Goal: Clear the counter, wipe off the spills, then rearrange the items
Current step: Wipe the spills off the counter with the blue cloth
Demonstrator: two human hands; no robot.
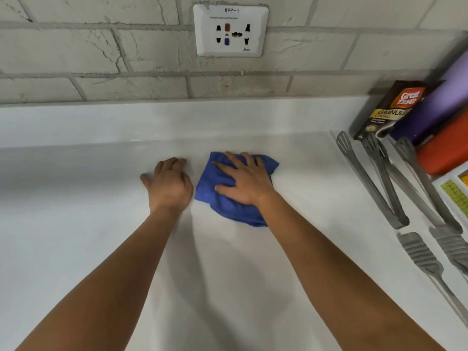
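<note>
A crumpled blue cloth (215,191) lies on the white counter (76,224), near its middle. My right hand (244,181) presses flat on the cloth with fingers spread and straight. My left hand (169,183) rests on the bare counter just left of the cloth, fingers bent at the tips and thumb out, holding nothing. No spill shows on the visible surface.
Items are bunched at the right edge: a coffee granules pack (390,110), a purple bottle (435,105), an orange container (448,150), metal tongs (374,178), more tongs (425,259) and a white tray (453,193). A wall socket (230,30) sits on the brick wall behind.
</note>
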